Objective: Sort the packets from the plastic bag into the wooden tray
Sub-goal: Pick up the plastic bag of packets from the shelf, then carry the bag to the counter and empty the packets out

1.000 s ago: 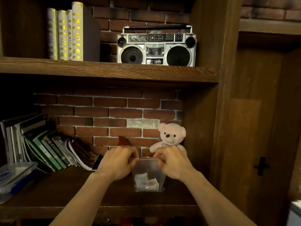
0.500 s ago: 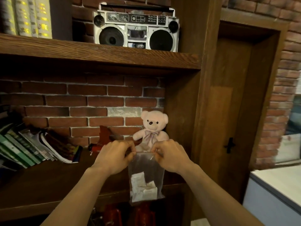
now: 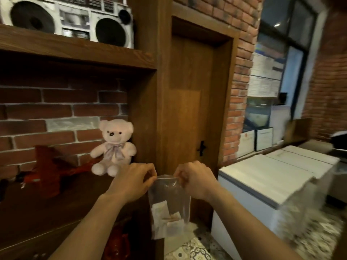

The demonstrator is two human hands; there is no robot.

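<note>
A clear plastic bag (image 3: 169, 196) hangs in the air in front of me, off the shelf. Several small white packets (image 3: 165, 216) lie bunched at its bottom. My left hand (image 3: 132, 182) pinches the bag's top edge on the left. My right hand (image 3: 195, 178) pinches the same edge on the right. The two hands are close together at the bag's mouth. No wooden tray shows in this view.
A wooden shelf (image 3: 62, 201) at left carries a pink teddy bear (image 3: 113, 147) and a red object (image 3: 48, 167). A boombox (image 3: 75, 21) stands on the upper shelf. A wooden door (image 3: 189, 102) is straight ahead. White chest units (image 3: 270, 177) stand at right on the patterned floor.
The bag has been lifted off the shelf and carried to the right with both hands still on its top. My view has swung right, from the shelf toward the door and the white units.
</note>
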